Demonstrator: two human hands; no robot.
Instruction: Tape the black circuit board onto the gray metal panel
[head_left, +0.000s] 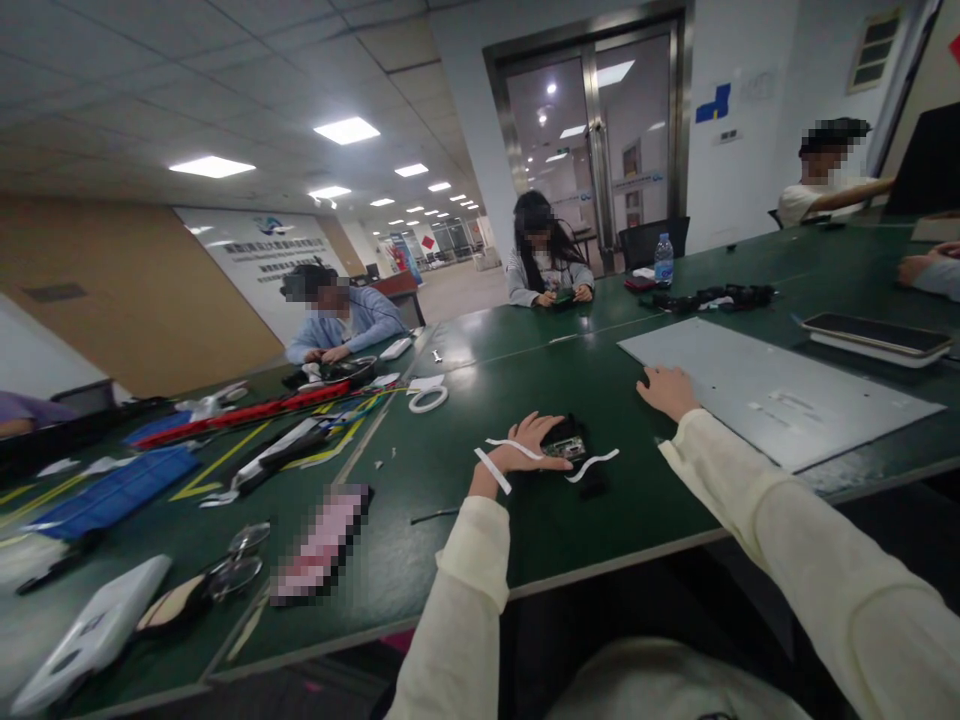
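A: Small black device (568,443), where?

B: On surface (450,500), just off near-left corner of grey sheet (772,395), body side. Looks like bare circuit board on top.

A: L hand (525,445)?

B: Also left of the sheet, right on the device. Fingers (546,425) curled over its left side, thumb along near edge. Clamped on it, pinning it flat.

A: R hand (666,390)?

B: Resting at the sheet's near-left corner, palm down. Fingers apart & flat, holding nothing.

A: Tips for a clean hold?

B: Prob. best to press w/ pads on the casing, not the board. Keep wrist low vs. skidding. Mind the white strips (594,464) lying loose off that same sheet corner, one across the wrist. Easy to drag w/ a sleeve. Maybe bring R hand off the sheet to steady the device's sheet-facing side, esp. for fiddly work.
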